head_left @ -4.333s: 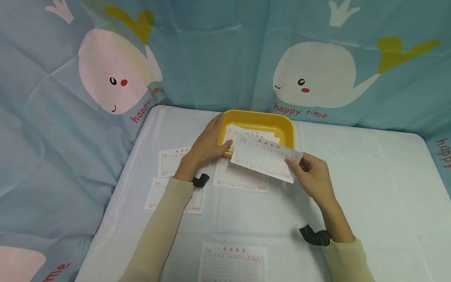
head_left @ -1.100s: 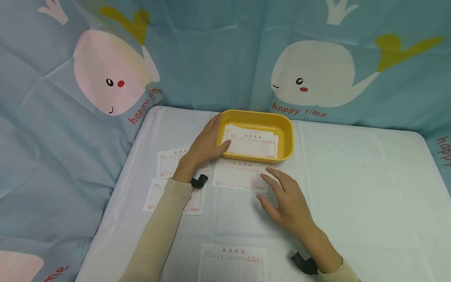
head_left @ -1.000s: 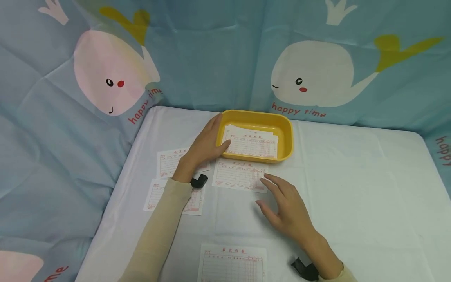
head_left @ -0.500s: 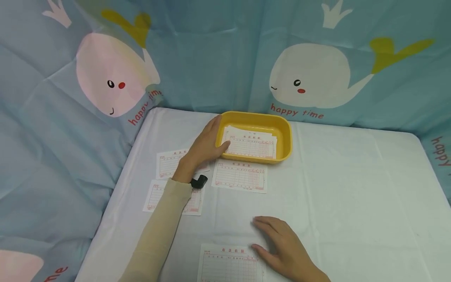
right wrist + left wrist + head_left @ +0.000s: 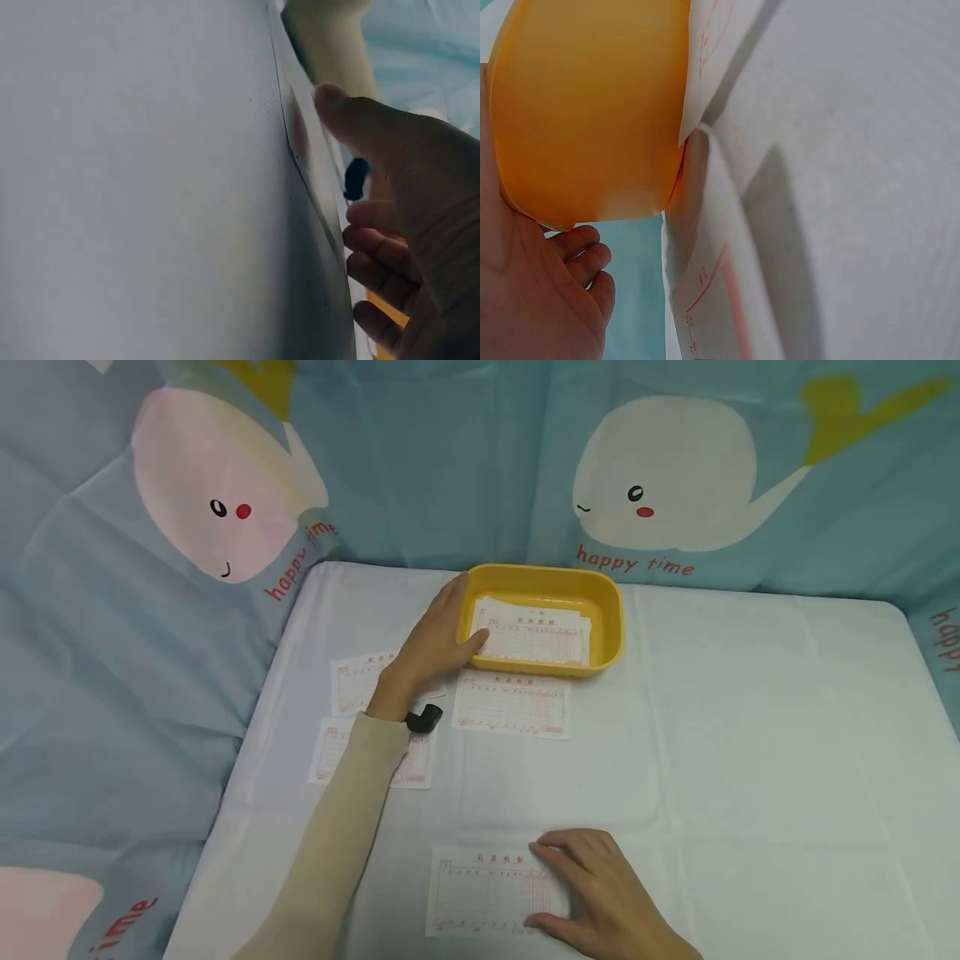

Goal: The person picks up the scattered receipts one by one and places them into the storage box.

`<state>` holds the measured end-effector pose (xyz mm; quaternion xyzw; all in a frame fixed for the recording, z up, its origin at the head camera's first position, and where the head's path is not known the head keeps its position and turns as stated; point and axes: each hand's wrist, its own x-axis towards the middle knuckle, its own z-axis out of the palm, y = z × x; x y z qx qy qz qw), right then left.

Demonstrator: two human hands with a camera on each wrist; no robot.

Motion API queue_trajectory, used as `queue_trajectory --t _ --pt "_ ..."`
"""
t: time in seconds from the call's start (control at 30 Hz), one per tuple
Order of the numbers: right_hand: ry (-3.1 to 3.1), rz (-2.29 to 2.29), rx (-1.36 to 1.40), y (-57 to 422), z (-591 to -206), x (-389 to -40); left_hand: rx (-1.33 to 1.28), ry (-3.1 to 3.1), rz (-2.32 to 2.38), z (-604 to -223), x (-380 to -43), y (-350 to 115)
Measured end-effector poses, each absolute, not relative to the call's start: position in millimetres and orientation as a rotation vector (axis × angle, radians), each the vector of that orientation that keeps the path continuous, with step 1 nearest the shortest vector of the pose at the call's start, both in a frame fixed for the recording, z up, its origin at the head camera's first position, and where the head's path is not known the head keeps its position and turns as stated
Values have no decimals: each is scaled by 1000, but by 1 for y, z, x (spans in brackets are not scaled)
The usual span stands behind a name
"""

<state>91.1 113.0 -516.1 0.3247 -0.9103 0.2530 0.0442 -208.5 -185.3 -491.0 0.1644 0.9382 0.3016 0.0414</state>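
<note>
My left hand [image 5: 438, 639] grips the left side of a yellow plastic tray [image 5: 540, 669], its thumb over the front rim and its fingers along the outer wall. Paper receipt slips with red print [image 5: 532, 643] lie stacked inside the tray. Near the front of the table my right hand [image 5: 603, 897] is at the right end of another receipt slip [image 5: 487, 893], thumb and fingertips spread along its edges. The right wrist view shows the thumb [image 5: 341, 109] against the paper, whose edge bows slightly up from the cloth.
One receipt slip [image 5: 510, 706] lies just in front of the tray. Two more, an upper slip [image 5: 356, 685] and a lower slip [image 5: 420, 768], are partly under my left forearm. A white cloth [image 5: 750, 760] covers the table; a blue whale-print curtain [image 5: 450, 460] hangs behind.
The right hand laid a slip in the tray, let go, and came back toward the front to the nearest slip. The left hand stays on the tray. The head view has tilted slightly down.
</note>
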Motion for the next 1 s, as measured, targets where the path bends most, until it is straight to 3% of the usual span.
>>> queue_trajectory --t 0.5,1.0 --pt "-2981 613 820 116 -508 94 483 2888 940 -490 -208 -183" --pt "-3024 879 758 112 -505 95 504 2879 954 -490 -210 -181"
